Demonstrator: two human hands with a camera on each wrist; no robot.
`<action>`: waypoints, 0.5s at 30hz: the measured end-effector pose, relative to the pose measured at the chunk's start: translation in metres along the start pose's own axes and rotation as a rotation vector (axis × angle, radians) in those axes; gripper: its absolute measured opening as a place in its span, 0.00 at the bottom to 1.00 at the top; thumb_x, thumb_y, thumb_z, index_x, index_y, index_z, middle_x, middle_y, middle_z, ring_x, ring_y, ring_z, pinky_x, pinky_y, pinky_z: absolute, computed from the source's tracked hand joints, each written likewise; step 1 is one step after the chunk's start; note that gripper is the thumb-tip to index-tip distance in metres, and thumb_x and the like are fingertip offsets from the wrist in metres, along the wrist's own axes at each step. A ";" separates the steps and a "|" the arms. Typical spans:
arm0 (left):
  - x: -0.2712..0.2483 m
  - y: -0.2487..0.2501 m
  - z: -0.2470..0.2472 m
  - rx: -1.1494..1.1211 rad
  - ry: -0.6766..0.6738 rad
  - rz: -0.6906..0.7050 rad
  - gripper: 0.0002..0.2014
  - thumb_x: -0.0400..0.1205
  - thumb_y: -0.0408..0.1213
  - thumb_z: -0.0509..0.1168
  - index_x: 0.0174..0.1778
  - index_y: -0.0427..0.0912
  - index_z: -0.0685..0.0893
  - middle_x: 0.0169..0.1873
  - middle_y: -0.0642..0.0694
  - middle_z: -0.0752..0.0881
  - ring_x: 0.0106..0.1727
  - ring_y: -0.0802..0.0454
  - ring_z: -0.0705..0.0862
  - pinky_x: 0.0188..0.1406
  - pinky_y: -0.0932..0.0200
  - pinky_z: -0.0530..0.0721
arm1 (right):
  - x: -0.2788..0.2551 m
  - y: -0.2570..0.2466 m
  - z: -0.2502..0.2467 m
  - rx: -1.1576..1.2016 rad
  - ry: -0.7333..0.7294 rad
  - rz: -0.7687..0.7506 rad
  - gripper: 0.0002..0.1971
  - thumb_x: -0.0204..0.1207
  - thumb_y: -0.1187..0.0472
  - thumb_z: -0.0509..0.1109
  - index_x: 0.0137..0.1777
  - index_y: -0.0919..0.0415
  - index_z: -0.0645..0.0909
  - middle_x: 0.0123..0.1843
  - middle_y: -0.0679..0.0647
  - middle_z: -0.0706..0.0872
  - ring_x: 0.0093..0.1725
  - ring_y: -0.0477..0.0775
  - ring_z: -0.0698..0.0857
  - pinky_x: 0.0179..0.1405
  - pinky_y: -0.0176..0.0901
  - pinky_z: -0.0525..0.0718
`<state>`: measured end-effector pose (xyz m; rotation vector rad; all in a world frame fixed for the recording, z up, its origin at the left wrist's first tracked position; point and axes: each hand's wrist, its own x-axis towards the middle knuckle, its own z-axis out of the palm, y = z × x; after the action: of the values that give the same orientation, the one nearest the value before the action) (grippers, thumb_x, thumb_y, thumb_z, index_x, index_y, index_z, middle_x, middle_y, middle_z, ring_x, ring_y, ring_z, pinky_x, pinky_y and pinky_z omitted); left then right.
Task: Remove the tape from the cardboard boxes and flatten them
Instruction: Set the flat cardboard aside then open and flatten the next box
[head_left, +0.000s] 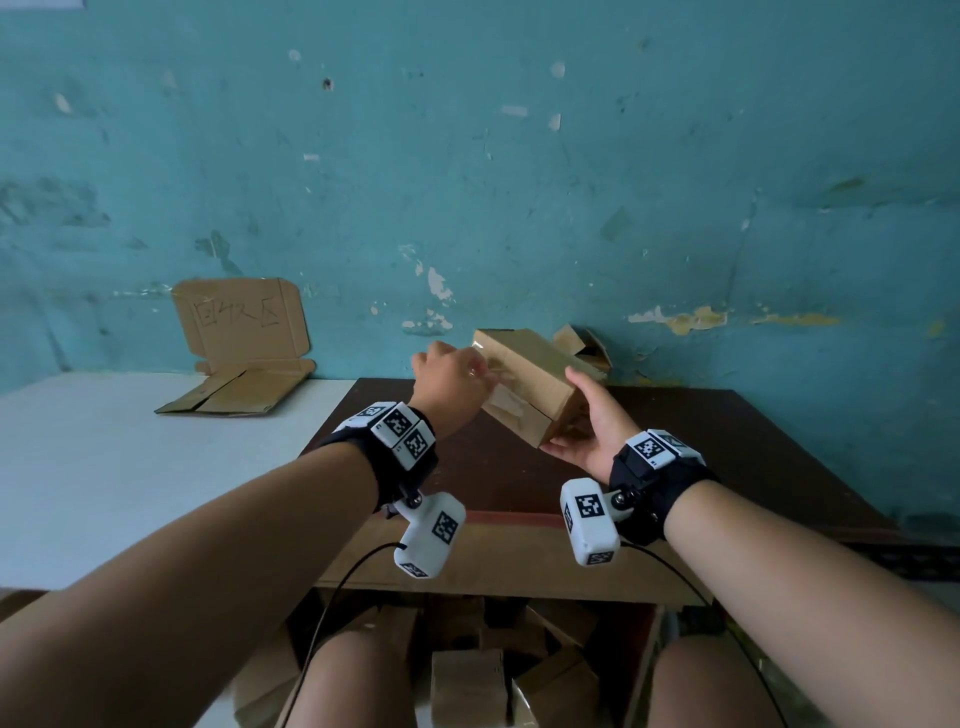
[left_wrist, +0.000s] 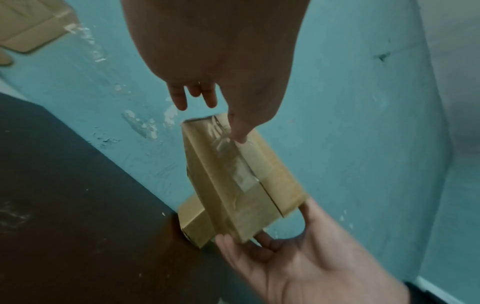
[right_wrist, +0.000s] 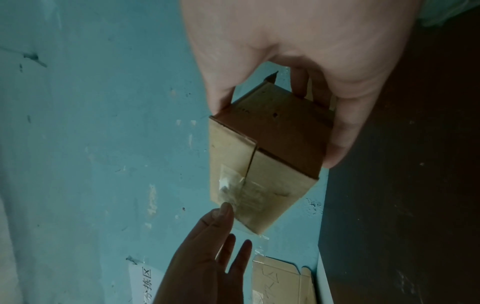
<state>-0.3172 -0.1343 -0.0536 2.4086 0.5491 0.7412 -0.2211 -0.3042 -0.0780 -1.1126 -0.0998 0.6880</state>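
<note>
My right hand (head_left: 587, 431) grips the near end of the box (head_left: 530, 384) above the worktop (head_left: 727, 467); its length runs away from me, where my left hand's (head_left: 452, 384) fingers (left_wrist: 240, 131) pinch the tape (left_wrist: 228, 148).

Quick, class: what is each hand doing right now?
Left hand: pinching the clear tape on the cardboard box.
Right hand: gripping that box's near end, off the table.
</note>
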 end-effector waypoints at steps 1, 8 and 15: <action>0.001 -0.002 -0.001 -0.019 0.020 -0.029 0.06 0.81 0.46 0.71 0.40 0.55 0.82 0.57 0.47 0.71 0.62 0.48 0.64 0.68 0.51 0.69 | 0.001 0.001 -0.001 -0.003 -0.009 0.002 0.25 0.75 0.45 0.79 0.65 0.58 0.79 0.62 0.65 0.83 0.59 0.68 0.85 0.59 0.68 0.87; 0.001 -0.004 -0.003 -0.215 0.014 -0.045 0.10 0.82 0.39 0.73 0.37 0.47 0.80 0.36 0.55 0.83 0.37 0.61 0.80 0.29 0.67 0.71 | 0.003 0.002 0.003 -0.057 -0.027 -0.041 0.50 0.54 0.31 0.85 0.75 0.53 0.76 0.71 0.61 0.80 0.71 0.66 0.79 0.62 0.66 0.88; -0.002 -0.003 -0.001 -0.240 -0.013 -0.001 0.10 0.78 0.42 0.77 0.34 0.46 0.83 0.38 0.54 0.86 0.38 0.57 0.81 0.33 0.62 0.77 | 0.002 0.011 0.004 -0.345 -0.033 -0.249 0.36 0.61 0.43 0.88 0.65 0.37 0.72 0.69 0.46 0.84 0.71 0.53 0.81 0.76 0.63 0.77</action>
<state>-0.3204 -0.1325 -0.0553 2.1895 0.4298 0.7452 -0.2264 -0.2973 -0.0865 -1.3910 -0.3906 0.4745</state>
